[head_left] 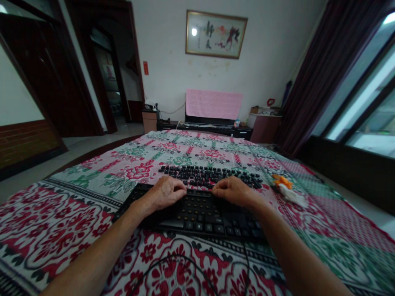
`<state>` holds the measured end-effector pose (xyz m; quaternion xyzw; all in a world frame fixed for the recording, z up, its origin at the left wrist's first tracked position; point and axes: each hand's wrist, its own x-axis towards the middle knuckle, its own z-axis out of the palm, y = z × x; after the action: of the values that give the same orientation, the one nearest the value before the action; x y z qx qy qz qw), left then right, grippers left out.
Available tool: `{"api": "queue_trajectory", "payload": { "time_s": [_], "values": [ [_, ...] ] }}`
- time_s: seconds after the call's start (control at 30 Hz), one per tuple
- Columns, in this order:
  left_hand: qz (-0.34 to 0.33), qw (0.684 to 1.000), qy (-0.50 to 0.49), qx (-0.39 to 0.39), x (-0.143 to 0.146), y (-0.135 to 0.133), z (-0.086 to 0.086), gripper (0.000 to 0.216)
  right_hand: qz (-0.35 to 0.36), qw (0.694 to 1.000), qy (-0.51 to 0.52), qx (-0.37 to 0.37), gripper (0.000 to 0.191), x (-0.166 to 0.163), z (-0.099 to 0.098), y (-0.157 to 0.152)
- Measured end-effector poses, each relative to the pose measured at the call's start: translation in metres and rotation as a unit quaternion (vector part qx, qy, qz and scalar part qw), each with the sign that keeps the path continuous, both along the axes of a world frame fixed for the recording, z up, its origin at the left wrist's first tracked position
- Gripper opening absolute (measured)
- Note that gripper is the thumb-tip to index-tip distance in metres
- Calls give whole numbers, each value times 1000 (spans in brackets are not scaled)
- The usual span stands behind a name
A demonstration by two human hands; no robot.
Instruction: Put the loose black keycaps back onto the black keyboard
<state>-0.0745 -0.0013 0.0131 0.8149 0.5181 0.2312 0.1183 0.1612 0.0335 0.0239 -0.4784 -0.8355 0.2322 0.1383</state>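
Before you, a keyboard (197, 210) lies on a blanket (77, 209), your left hand (166, 192) and right hand (233, 191) at its far edge. Loose keys (206, 174) lie just behind it, a small pile (290, 195) to their right; a cable (247, 263) runs toward you.

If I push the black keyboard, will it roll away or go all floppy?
Probably neither! The keyboard is wide and flat, so it would likely slide rather than roll. Its straight edges suggest it stays stiff when lifted. The patterned cloth underneath looks soft, so it might bunch up.

No legible text, framed picture (216, 34) included
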Motion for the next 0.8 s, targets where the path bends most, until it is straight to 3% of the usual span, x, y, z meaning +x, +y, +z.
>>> {"api": "queue_trajectory", "payload": {
  "time_s": [0.07, 0.17, 0.4, 0.8],
  "values": [
    [29, 999, 3, 14, -3, 3, 0, 23, -71, 996, -19, 58, 27, 8, -5, 13],
    [77, 997, 10, 30, -11, 8, 1, 25, -117, 990, -34, 76, 21, 13, -14, 29],
    [236, 970, 42, 32, -39, 15, -1, 27, -95, 991, -70, 63, 27, -2, -18, 41],
    [356, 918, 172, 42, -58, 11, -6, 35, -67, 994, -79, 28, 26, -4, -26, 49]
  ]
}}
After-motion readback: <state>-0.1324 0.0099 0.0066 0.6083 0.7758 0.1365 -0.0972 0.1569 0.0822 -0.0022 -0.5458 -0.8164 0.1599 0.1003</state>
